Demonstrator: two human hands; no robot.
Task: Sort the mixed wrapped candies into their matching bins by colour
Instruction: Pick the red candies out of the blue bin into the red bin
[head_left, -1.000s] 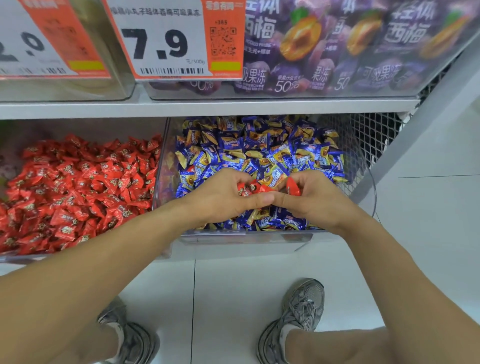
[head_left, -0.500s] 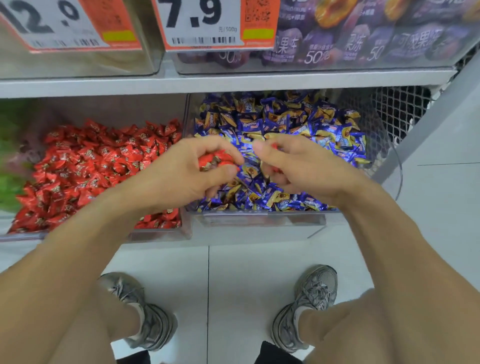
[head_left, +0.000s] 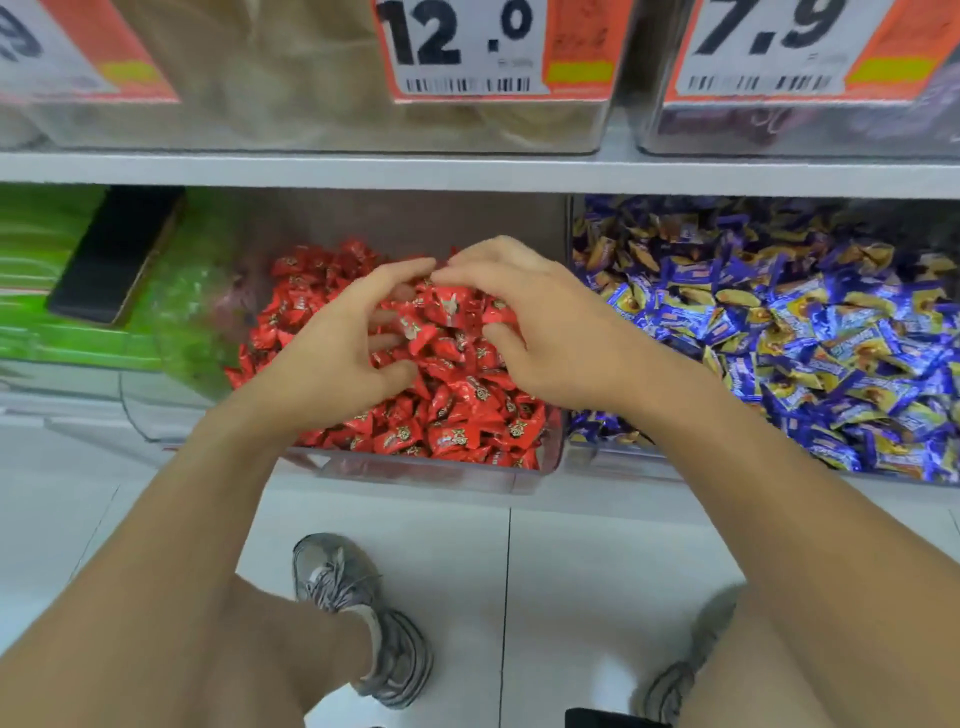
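The clear red bin (head_left: 441, 470) holds red candies (head_left: 457, 410); the blue bin (head_left: 649, 467) beside its right wall holds blue-and-gold candies (head_left: 810, 332). Left hand (head_left: 337, 338) and right hand (head_left: 540, 322), earlier pinching red candies over the blue bin, now spread loosely open above the red heap

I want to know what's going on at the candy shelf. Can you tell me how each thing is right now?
Left hand: fingers spread, over the red candies.
Right hand: fingers spread, over the red candies.
Red candies: wrapped, heaped in the middle bin.
Middle bin: open at the top, well filled.
Blue candies: wrapped, heaped in the right bin.
Right bin: open at the top, well filled.
Black box: tilted, on the green packs.
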